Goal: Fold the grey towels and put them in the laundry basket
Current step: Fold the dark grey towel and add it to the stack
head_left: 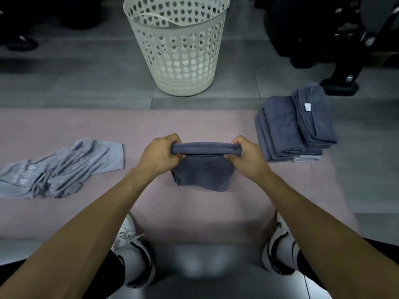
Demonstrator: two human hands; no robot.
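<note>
A dark grey towel [203,171], folded small, hangs between my hands above the pink mat [194,208]. My left hand [158,155] grips its upper left end and my right hand [248,156] grips its upper right end, fingers curled round the folded edge. The white laundry basket [179,52] with heart-shaped holes stands on the floor straight ahead, beyond the mat. A stack of folded dark grey towels [295,126] lies at the mat's right side. Crumpled light grey towels [62,169] lie at the left.
Black machine legs and a foot [341,83] stand at the back right, close to the towel stack. Dark objects [19,42] sit at the back left. My two white shoes [133,251] are at the mat's near edge on grey floor tiles.
</note>
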